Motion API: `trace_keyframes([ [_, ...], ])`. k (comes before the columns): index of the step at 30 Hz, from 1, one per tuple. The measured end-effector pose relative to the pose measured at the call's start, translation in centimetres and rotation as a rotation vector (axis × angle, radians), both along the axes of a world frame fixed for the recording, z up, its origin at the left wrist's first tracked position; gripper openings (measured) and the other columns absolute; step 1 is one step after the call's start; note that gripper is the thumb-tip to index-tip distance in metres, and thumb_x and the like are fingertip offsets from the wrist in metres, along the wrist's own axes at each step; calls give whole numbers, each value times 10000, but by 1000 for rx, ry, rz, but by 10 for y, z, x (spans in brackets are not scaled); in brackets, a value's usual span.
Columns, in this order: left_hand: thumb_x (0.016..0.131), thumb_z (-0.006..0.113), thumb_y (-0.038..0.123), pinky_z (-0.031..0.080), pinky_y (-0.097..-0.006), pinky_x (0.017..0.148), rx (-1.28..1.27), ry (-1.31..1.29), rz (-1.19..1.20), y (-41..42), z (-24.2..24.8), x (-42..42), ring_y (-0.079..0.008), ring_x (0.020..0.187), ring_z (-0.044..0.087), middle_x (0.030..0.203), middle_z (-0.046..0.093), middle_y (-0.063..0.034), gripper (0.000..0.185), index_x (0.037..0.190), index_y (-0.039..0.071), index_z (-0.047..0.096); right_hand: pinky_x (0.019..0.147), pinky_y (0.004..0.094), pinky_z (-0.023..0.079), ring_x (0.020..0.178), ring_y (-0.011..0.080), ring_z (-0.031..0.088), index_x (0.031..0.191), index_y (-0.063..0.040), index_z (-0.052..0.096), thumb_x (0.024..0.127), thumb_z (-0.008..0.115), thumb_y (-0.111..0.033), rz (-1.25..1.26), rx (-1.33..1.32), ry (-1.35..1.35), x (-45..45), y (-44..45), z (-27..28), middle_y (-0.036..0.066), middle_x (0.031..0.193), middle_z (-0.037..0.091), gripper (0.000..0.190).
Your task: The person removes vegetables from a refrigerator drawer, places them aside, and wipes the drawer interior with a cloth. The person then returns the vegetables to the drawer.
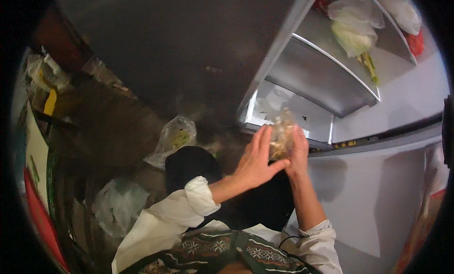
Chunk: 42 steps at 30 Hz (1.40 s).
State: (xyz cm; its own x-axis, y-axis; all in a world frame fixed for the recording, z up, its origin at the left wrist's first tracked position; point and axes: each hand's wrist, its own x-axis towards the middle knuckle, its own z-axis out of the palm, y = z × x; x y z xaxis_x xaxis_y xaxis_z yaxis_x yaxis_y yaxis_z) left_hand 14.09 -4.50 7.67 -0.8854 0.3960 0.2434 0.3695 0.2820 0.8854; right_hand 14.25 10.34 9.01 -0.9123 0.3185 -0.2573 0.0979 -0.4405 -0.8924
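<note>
Between my two palms is a clear plastic bag point(281, 139) with pale brownish food inside; I cannot tell which food. My left hand point(256, 157) presses the bag's left side, its thumb reaching across below. On the other side my right hand point(298, 151) supports it, fingers pointing upward. The bag is in front of the lowest part of an open refrigerator, before a bottom drawer point(319, 127) with a light inner face. Above that drawer sits a grey bin or shelf front point(319, 72) with a bright rim.
A bagged leafy vegetable point(353, 36) lies on a higher refrigerator shelf. The open white door point(361, 196) stands at right. Clear bags, one holding green scraps point(180, 137) and one crumpled point(120, 206), rest on the dark floor by my left knee. A board point(37, 146) is at far left.
</note>
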Motion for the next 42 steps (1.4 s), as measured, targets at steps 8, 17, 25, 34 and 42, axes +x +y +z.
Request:
trace_keyframes([
  [8, 721, 827, 410, 376, -517, 1027, -259, 248, 107, -21, -4, -8, -469, 1246, 440, 1418, 368, -317, 1028, 1428, -99, 281, 1040, 375, 422, 1190, 226, 535, 1405, -9, 350, 991, 556, -193, 128, 6, 47, 7, -32, 24, 130, 1308, 519, 497],
  [17, 713, 827, 219, 490, -460, 913, -93, 169, 209, -119, 27, 9, -409, 1107, 573, 1203, 543, -220, 705, 1287, -8, 486, 879, 308, 486, 998, 186, 625, 1278, -28, 466, 936, 631, -190, 613, 257, 50, 1, -47, 38, 76, 1071, 628, 412],
  [25, 751, 773, 122, 414, -407, 977, -397, 523, 1020, -305, 83, 12, -309, 1121, 518, 1207, 517, -166, 644, 1303, -1, 462, 786, 302, 514, 832, 178, 661, 1155, -27, 575, 958, 602, -210, 672, 317, -53, -5, -51, 27, 94, 963, 669, 270],
  [34, 940, 514, 562, 481, -527, 925, -1517, 493, 1711, -543, 132, 53, -363, 1235, 536, 1411, 521, -131, 591, 1449, 265, 466, 766, 288, 510, 828, 164, 660, 1156, -35, 589, 974, 600, -229, 636, 262, -80, -7, -36, -2, 83, 954, 669, 266],
  [42, 965, 405, 615, 469, -583, 857, -1644, 473, 1829, -554, 127, 44, -301, 1173, 595, 1451, 510, -45, 501, 1392, 378, 520, 773, 283, 504, 845, 146, 651, 1149, -42, 597, 985, 590, -241, 565, 252, -74, 1, -7, -6, 66, 972, 659, 259],
])
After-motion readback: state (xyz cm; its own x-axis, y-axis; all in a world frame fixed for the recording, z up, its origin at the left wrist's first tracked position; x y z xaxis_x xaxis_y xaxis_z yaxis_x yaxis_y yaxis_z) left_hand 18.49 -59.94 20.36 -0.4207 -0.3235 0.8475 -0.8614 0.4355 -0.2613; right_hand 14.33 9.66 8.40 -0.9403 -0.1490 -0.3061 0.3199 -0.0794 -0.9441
